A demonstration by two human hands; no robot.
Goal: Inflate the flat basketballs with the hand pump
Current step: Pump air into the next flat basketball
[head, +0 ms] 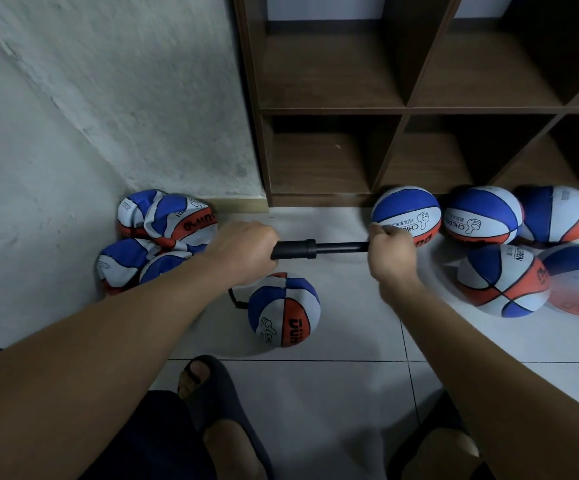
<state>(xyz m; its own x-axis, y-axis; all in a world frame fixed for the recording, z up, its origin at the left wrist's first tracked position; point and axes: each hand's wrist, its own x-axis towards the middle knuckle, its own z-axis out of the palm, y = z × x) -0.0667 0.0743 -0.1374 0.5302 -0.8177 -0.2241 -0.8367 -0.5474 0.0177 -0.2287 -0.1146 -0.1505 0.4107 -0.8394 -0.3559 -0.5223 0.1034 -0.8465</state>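
Observation:
A black hand pump [295, 249] lies level between my hands above the tiled floor. My left hand [243, 251] grips its barrel and my right hand [388, 252] grips the handle end, with the rod [341, 247] drawn out between them. A thin black hose [234, 301] runs from under my left hand to a partly filled blue, white and orange basketball [283, 310] on the floor below the pump. Several flat, crumpled balls [163, 237] are heaped in the corner at the left.
Several round, inflated balls [482, 216] lie on the floor at the right, in front of a dark wooden cubby shelf [402, 109]. A rough white wall [108, 98] stands at the left. My feet in dark sandals [212, 389] are at the bottom.

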